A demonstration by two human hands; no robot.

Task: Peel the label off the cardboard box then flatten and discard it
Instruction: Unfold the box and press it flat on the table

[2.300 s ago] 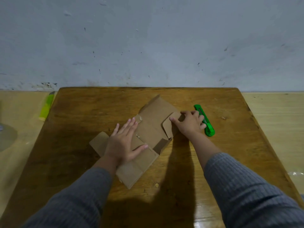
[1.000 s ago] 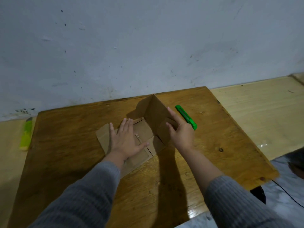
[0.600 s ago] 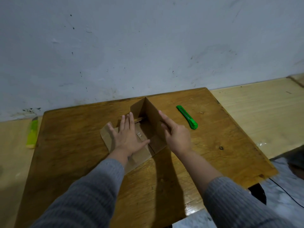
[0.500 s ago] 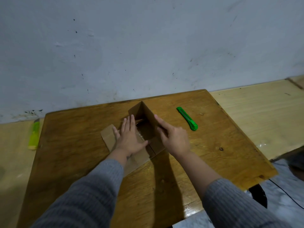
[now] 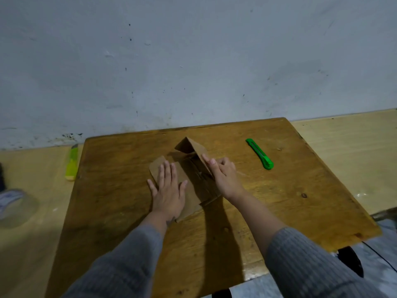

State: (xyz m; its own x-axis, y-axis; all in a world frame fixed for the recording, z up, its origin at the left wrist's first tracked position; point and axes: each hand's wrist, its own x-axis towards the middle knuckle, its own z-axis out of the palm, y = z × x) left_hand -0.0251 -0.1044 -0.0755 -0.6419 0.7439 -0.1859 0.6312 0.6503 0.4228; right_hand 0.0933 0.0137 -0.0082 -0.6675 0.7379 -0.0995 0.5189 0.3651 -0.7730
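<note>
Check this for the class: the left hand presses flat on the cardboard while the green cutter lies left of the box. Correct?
Not quite. In the head view the green cutter lies right of the cardboard box, beyond the right hand. The left hand does press flat on it.

Box [image 5: 194,183] mid-table [image 5: 120,211]; knife [image 5: 259,153] right of it; second knife [image 5: 71,165] off table's left edge.

**Hidden / cut off**

Left hand [image 5: 169,190] covers the mid part of the box [image 5: 194,162]; label can't be made out. Tape roll [image 5: 12,203] at left edge is cut off and blurred. Both sleeves run off the frame bottom. Dark object [image 5: 352,263] at lower right: unclear what it is.
</note>
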